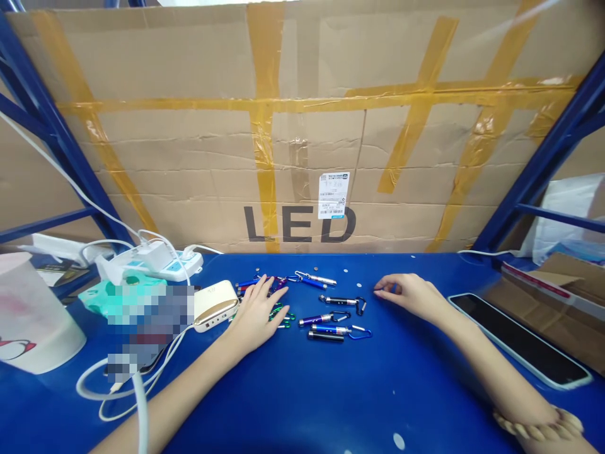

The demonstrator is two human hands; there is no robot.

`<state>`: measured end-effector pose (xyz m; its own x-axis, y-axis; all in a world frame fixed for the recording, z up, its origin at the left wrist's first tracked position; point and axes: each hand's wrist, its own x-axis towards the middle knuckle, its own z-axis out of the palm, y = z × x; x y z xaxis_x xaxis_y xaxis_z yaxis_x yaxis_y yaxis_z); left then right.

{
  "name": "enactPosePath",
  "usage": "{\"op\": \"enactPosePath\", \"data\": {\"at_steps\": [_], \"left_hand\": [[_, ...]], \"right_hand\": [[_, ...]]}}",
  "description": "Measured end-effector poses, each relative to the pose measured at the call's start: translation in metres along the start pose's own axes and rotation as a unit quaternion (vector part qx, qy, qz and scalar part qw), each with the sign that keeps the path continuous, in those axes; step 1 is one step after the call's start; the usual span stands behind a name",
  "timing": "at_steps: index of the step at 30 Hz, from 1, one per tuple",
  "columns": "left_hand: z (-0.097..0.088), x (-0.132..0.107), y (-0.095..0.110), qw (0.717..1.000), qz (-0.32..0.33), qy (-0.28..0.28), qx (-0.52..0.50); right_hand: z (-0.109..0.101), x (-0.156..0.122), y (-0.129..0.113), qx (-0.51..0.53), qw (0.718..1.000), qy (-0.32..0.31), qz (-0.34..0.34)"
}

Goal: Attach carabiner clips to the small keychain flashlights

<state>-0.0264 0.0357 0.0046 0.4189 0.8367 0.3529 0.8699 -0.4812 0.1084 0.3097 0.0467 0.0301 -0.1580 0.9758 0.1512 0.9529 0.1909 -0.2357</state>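
Note:
Several small keychain flashlights (326, 318) in blue, purple, black and silver lie scattered on the blue table (331, 403). My left hand (258, 314) lies flat with fingers stretched out, resting on the left part of the pile, over a green clip (283, 315). My right hand (406, 293) rests on the table to the right of the flashlights, its fingers curled together in a pinch near the surface; what they hold, if anything, is too small to name. Small round button cells (346, 271) dot the table behind the pile.
A gold power bank (215, 304) with white cables sits left of my left hand, beside a power strip (155, 260) and a white cup (33, 315). A phone (517, 340) lies at the right. A taped cardboard wall (302, 126) marked LED closes the back.

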Motion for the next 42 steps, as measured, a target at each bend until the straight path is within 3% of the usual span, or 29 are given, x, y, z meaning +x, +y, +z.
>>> {"op": "enactPosePath", "data": {"at_steps": [6,13,21,25,28,31,34,39,42], "left_hand": [[0.002,0.002,-0.002,1.0,-0.004,-0.031,0.001],[0.001,0.001,0.003,0.996,0.047,-0.054,-0.046],[0.002,-0.001,0.007,0.992,0.098,-0.04,-0.064],[0.007,-0.001,0.007,0.997,0.064,-0.022,-0.04],[0.008,0.0,0.006,0.998,0.033,-0.046,-0.022],[0.007,0.001,0.006,0.996,0.041,-0.077,-0.019],[0.006,0.002,0.005,0.996,0.047,-0.071,-0.029],[-0.001,-0.001,0.012,0.992,0.088,-0.041,-0.077],[-0.008,-0.005,0.023,0.981,0.137,-0.066,-0.12]], "right_hand": [[0.004,-0.002,-0.009,-0.005,1.0,0.009,-0.011],[0.007,-0.001,-0.013,0.003,1.0,0.022,-0.004],[0.009,-0.001,-0.008,0.016,0.998,0.04,-0.038],[0.009,0.0,-0.008,0.012,0.998,0.042,-0.047],[0.008,-0.001,-0.009,0.009,0.998,0.041,-0.052],[0.008,-0.001,-0.01,0.011,0.998,0.038,-0.048],[0.007,0.0,-0.011,0.012,0.998,0.033,-0.047],[0.009,-0.001,-0.01,0.015,0.998,0.026,-0.058],[0.011,-0.001,-0.009,0.023,0.997,0.023,-0.065]]}}
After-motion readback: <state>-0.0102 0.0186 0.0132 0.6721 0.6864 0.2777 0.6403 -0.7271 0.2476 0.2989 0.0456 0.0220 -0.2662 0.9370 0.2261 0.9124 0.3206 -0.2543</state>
